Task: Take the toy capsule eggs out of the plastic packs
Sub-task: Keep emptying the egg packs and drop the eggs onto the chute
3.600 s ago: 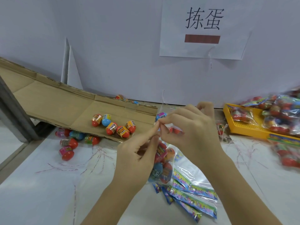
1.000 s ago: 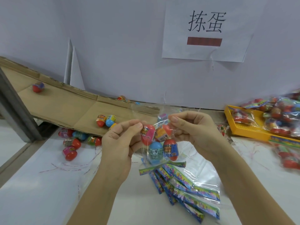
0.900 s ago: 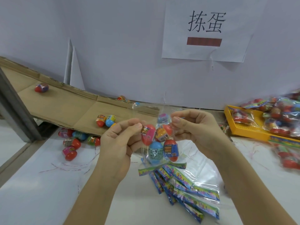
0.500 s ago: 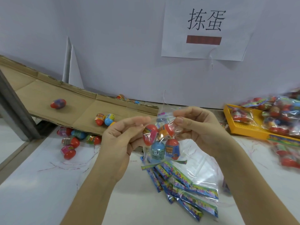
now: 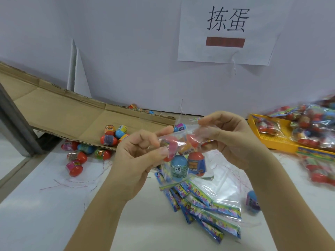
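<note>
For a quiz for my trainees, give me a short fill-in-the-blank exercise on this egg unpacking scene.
The left hand and right hand pinch the clear pack at its ____ edge.
Low in that pack, beside a red egg, sits a ____ capsule.
Full packs lie in a ____ tray.
Loose eggs rest on a ____ ramp.
Answers: top, blue, yellow, cardboard.

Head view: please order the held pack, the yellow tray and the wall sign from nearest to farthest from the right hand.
1. The pack: pinched at its top by the right hand, just left of it.
2. The yellow tray: on the table, to the hand's right.
3. The sign: high on the wall behind, farthest.
</note>
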